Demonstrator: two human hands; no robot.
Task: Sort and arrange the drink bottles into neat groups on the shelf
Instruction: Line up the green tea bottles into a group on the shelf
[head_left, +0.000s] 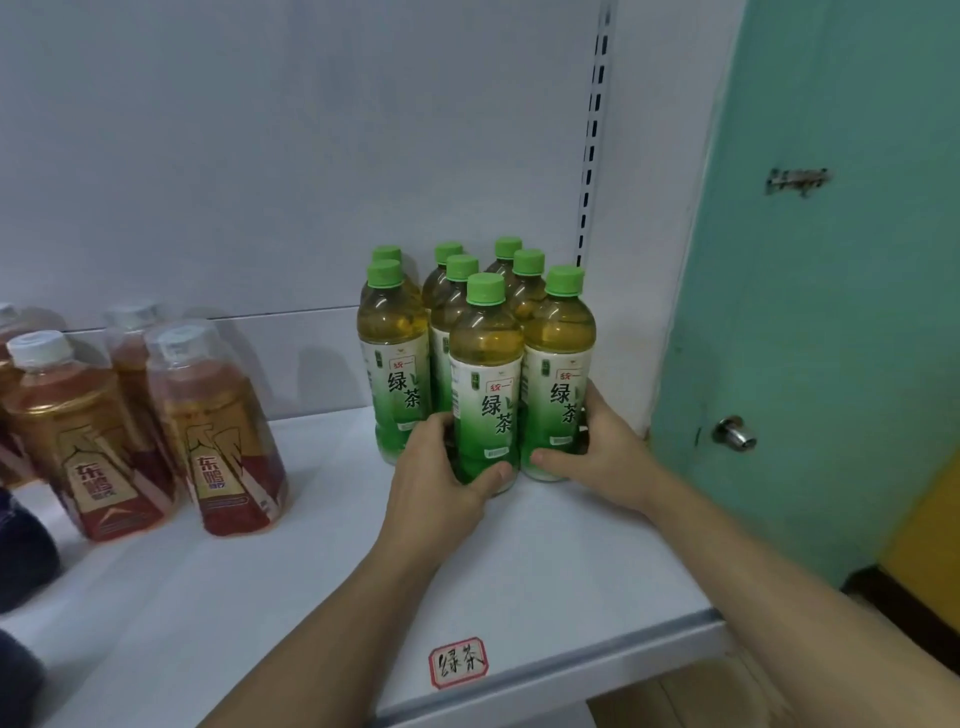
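**Both hands on the front green tea bottles**

I see the left hand (441, 470) gripping the front middle bottle (485, 384) low down, thumb across its base. The right hand (605, 447) grips the front right bottle (558, 374), beside the shelf's right wall. The green tea group (457, 306) stands upright, packed at the back right corner. Bare shelf (322, 571) lies open leftward to the orange drink bottles (208, 426) and forward to the edge label (458, 662).

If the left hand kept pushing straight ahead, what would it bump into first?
The left hand already grips the front green tea bottle; straight on, that bottle would probably meet the green tea bottle behind it, though depth is unclear.
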